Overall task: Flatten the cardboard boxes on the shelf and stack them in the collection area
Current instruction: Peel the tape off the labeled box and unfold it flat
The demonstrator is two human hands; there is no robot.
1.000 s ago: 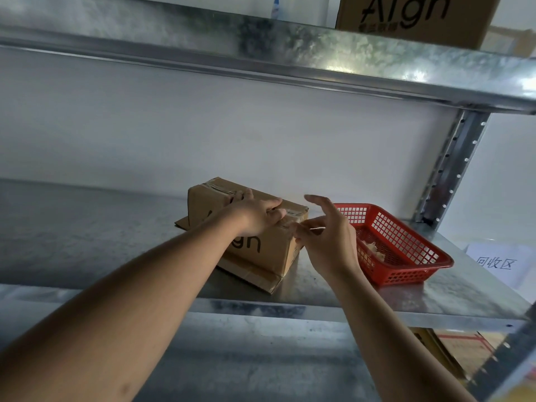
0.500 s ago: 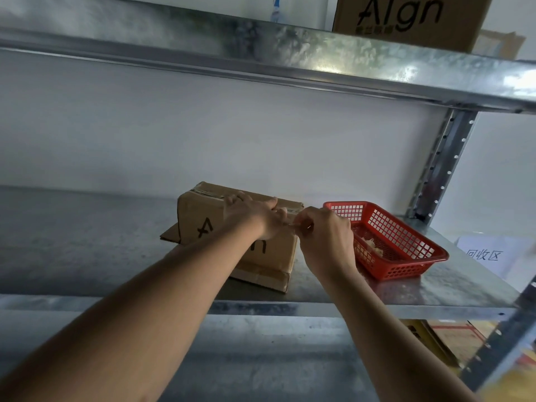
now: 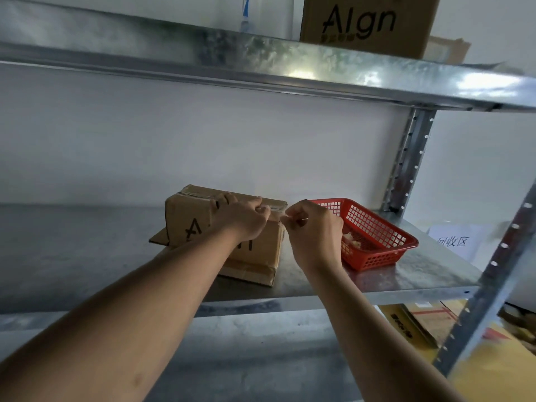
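A small brown cardboard box (image 3: 191,219) printed with dark letters stands on the metal shelf (image 3: 87,250), its bottom flaps splayed out flat. My left hand (image 3: 240,219) rests on the box's top right edge with curled fingers gripping it. Just to the right, my right hand (image 3: 313,230) pinches a thin strip of clear tape (image 3: 282,220) at the box's top right corner, thumb and fingers closed together.
A red plastic basket (image 3: 385,236) holding scraps sits right of the box. A paper sign (image 3: 452,242) lies further right. A perforated upright (image 3: 406,166) stands at the back right. Another printed box (image 3: 365,24) sits on the upper shelf. Flattened cardboard (image 3: 426,320) lies below.
My right hand went from open fingers beside the box to a closed pinch on the tape at its corner. The left hand stayed on the box top.
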